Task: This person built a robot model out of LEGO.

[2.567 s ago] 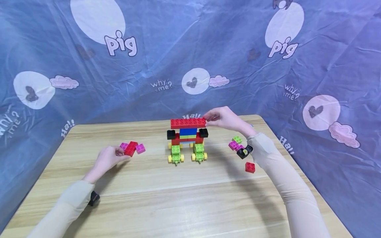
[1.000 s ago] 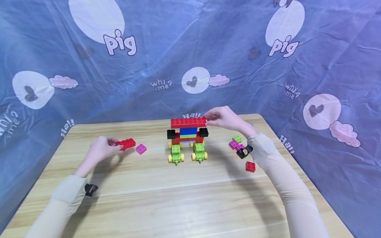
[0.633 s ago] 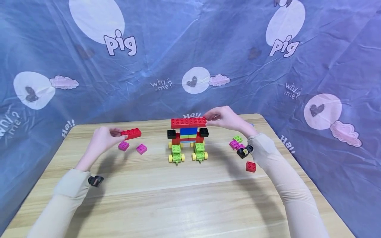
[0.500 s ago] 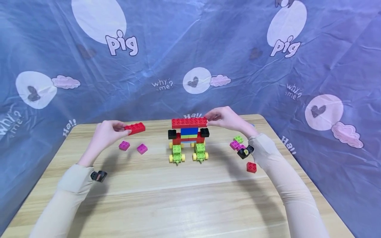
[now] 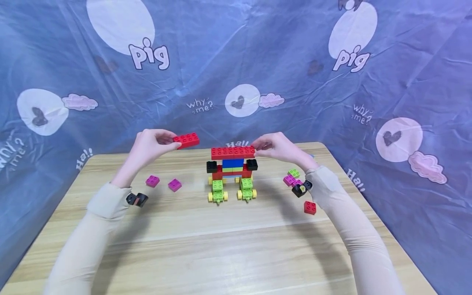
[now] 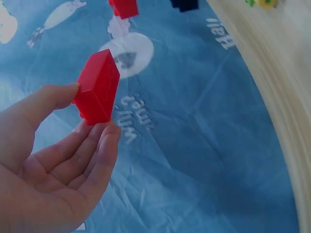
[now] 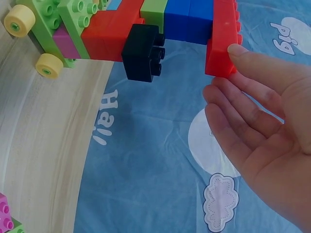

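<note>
In the head view, my left hand [image 5: 149,147] pinches a long red toy building brick [image 5: 187,140] by its left end, up and to the left of a block model. The left wrist view shows the thumb on one side of this brick [image 6: 98,87] and fingertips on the other. My right hand [image 5: 278,146] holds the right end of the red top row [image 5: 233,153] of the block model [image 5: 233,169], thumb on the studded side [image 7: 222,43]. Below that row are blue, green, red and black bricks, over green wheeled bases [image 5: 218,190] with yellow wheels.
Two magenta bricks [image 5: 152,181] lie on the wooden table [image 5: 206,246] left of the model. To the right lie a green brick [image 5: 293,173], magenta bricks [image 5: 289,180] and a red brick [image 5: 309,207]. A blue printed cloth [image 5: 206,61] hangs behind the table.
My left hand has lifted the red brick off the table beside the magenta bricks and carried it up and right, closer to the model. The right hand has stayed at the top row.
</note>
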Available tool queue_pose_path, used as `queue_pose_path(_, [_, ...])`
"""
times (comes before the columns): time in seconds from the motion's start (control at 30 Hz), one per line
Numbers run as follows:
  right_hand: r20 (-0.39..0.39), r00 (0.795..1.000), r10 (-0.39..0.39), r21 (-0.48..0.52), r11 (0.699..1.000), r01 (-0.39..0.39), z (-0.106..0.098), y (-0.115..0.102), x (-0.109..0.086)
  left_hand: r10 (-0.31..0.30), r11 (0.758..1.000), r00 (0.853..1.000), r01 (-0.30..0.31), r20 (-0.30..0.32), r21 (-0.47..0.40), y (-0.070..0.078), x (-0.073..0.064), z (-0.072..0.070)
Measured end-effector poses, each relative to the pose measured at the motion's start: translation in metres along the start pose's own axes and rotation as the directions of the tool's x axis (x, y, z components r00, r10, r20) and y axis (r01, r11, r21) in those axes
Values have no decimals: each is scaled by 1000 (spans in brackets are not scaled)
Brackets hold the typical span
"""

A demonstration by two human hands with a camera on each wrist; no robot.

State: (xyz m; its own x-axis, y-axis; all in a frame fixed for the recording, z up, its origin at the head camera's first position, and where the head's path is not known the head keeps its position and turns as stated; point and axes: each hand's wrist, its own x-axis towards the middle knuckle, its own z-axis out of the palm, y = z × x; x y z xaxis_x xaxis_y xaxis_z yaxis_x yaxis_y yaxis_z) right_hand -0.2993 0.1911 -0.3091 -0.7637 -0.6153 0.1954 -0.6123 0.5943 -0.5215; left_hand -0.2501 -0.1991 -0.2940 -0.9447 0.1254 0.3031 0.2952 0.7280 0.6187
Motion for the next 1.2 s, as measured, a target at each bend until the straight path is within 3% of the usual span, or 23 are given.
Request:
queue_pose_path(0.3, [8, 1000, 4, -6, 1000, -4, -1, 1, -2, 70, 996, 994, -65, 88, -56, 28, 19, 15])
queue_pose_path(0.57, [0, 1000, 6, -20, 1000, -6, -2, 3, -4, 115, 989, 983, -100, 144, -109, 49, 30, 36])
queue_pose_path(1.0, [9, 1000, -14, -19, 1000, 14, 2, 1, 0, 156, 980, 961, -123, 228, -155, 54, 40, 68])
queue_pose_path(1.2, [6, 1000, -11, -13, 1000, 11, 0, 2, 0, 146, 980, 958, -106, 249, -167, 57, 42, 77])
